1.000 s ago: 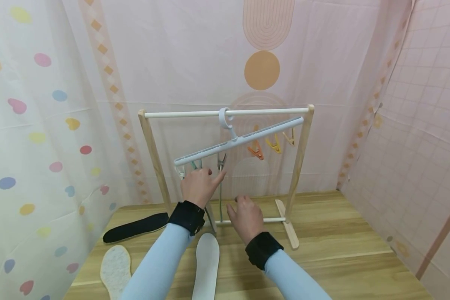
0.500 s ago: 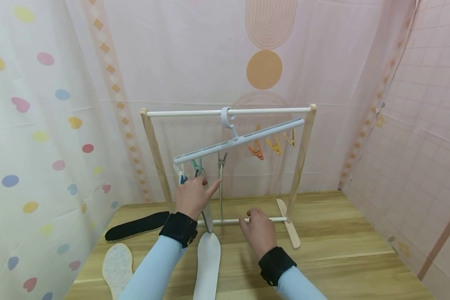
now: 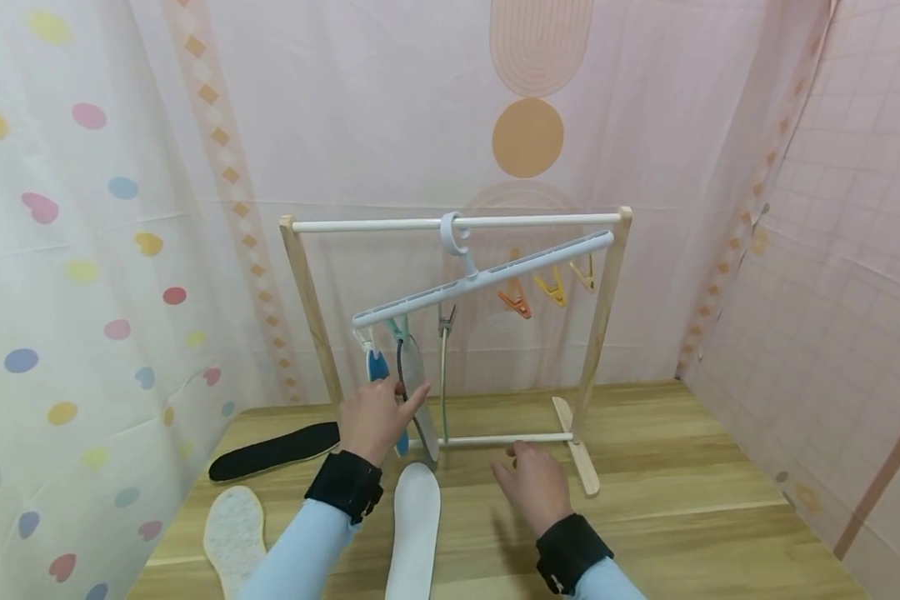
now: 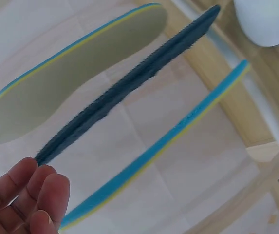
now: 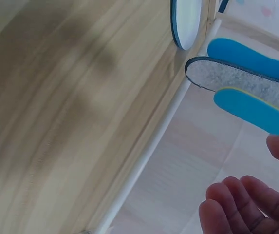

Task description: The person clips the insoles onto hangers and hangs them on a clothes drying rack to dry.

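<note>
Three insoles hang by clips from the low left half of a tilted white hanger. They are a blue insole, a grey fleecy insole and one seen edge-on. In front of them is my left hand, fingers loosely bent and holding nothing. In the left wrist view its fingertips overlap the ends of the dark-edged insole and a blue one; contact I cannot tell. Lower right, my right hand is relaxed above the table with nothing in it.
The hanger hooks over the white rod of a wooden rack. Orange and yellow clips hang at its right. On the table lie a black insole, a fleecy insole and a white insole.
My left hand has moved down and slightly left, uncovering more of the hanging insoles. My right hand has drawn back, down and to the right. The hung insoles have shifted a little.
</note>
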A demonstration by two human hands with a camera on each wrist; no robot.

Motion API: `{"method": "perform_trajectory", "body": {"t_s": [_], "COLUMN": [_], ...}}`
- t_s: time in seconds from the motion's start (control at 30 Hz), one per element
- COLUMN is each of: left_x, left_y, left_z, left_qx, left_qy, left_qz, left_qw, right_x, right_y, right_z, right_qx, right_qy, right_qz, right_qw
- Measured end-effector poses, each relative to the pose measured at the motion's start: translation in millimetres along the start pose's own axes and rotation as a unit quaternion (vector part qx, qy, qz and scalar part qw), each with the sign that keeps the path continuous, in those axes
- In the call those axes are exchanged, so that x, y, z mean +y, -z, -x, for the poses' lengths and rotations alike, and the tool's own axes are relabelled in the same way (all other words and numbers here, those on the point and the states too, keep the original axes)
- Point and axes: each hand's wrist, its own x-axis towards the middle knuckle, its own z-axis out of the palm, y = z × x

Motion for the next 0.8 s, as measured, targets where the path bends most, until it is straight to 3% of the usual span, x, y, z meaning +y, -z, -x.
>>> {"method": "perform_trajectory", "body": {"t_s": [0.37,0.67,0.8], "left_x": [-16.7,-24.9,-26.9], "left_y": [-20.3,-29.3,-35.4], "left_z": [27.7,42.6,52.4], "left_qx": [-0.018,-0.053,-0.053], "left_qy": [0.031,0.052,0.052], "left_qz": [0.006,0.020,0.020], "left_qw": [0.9993,0.9970,0.9971], "right_x": [10,15,18], "right_y": [4,5,4], "right_z": [14.3,15.5,18.0], "right_qx": [-0.004,-0.044,-0.067], "right_qy": [-0.011,-0.021,-0.028], "right_qz": [0.004,0.022,0.026], "right_qw": [0.9999,0.9986,0.9970]}}
